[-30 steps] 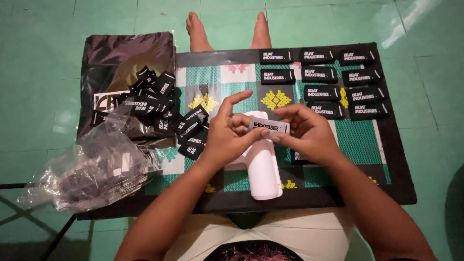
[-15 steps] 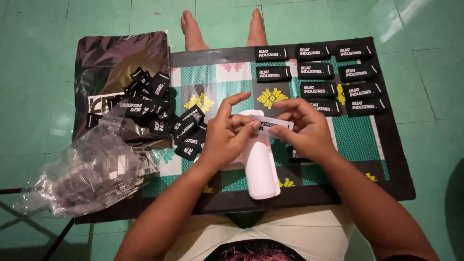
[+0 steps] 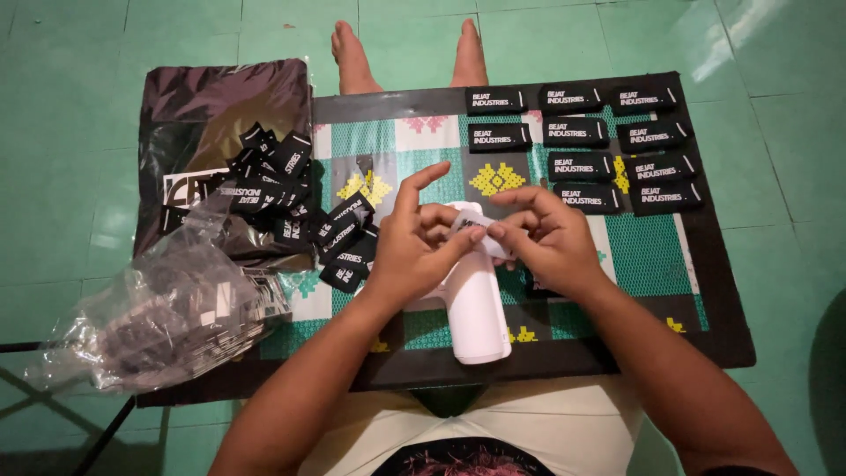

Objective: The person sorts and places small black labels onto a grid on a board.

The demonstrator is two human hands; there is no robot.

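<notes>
Left hand (image 3: 414, 251) closed around the white bottle (image 3: 476, 304) at mid-counter (image 3: 723, 291), right hand (image 3: 551, 238) pinching a small label (image 3: 471, 222) against the bottle's top; risk: label sets crooked or creased if the loosely steadied bottle rolls under the pinch.

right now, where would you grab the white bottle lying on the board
Grip the white bottle around its bare lower body near the flat base, coming from the person's near edge. It lies on its side, base toward the body, and the left hand and right hand already crowd its top.
</notes>
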